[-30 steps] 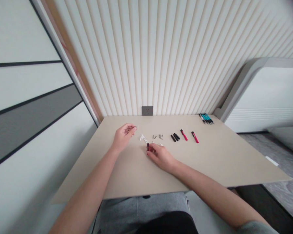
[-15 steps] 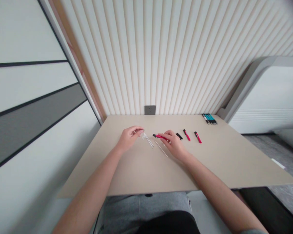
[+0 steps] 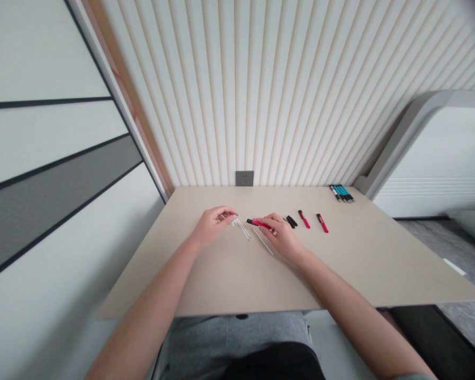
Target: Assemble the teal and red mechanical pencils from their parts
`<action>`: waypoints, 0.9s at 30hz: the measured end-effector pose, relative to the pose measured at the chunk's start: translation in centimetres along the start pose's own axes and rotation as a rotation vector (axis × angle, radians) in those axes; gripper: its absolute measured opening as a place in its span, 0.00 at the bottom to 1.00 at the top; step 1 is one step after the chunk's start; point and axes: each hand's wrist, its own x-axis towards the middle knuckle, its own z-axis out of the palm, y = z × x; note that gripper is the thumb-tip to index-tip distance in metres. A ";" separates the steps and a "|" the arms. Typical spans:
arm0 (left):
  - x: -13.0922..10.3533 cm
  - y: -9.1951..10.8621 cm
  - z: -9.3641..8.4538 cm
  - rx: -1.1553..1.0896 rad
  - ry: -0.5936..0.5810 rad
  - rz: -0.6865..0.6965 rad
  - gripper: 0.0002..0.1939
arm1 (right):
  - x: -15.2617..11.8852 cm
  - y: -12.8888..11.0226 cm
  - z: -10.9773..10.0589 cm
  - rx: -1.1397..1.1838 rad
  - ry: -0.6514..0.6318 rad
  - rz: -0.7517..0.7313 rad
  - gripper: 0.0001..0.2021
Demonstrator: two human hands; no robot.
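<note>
In the head view, your left hand [image 3: 212, 225] is over the middle of the bench [image 3: 221, 279], with thumb and fingertips closed together. They pinch a small piece [image 3: 236, 215], which is too small to name. Your right hand [image 3: 280, 233] is closed around a red pen [image 3: 255, 223]; its black end points left, to your left hand, and the two are near but apart.

Between your hands lie white rods [image 3: 244, 230], and one single rod [image 3: 263, 242] lies nearer, just beside your right hand. To the right of this hand are black pieces [image 3: 291, 221], then two other red pens [image 3: 304, 219]. At the far right of the bench, blue pens [image 3: 343, 193] lie side by side.
</note>
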 end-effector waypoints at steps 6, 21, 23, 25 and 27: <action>0.0 1.3 -0.1 -0.012 -0.014 -0.016 0.15 | -0.2 -0.9 -0.1 -0.003 -0.003 0.005 0.14; -4.5 0.7 -1.0 0.200 -0.234 -0.026 0.10 | -1.6 -4.2 1.4 -0.132 -0.288 -0.094 0.11; -4.6 0.4 -0.9 0.186 -0.234 -0.060 0.10 | -1.5 -4.3 1.3 -0.143 -0.301 -0.095 0.11; -4.7 0.2 -1.0 0.168 -0.235 -0.082 0.09 | -1.5 -4.3 1.3 -0.149 -0.306 -0.097 0.11; -4.7 0.1 -1.0 0.152 -0.251 -0.105 0.09 | -1.5 -4.3 1.2 -0.156 -0.304 -0.096 0.11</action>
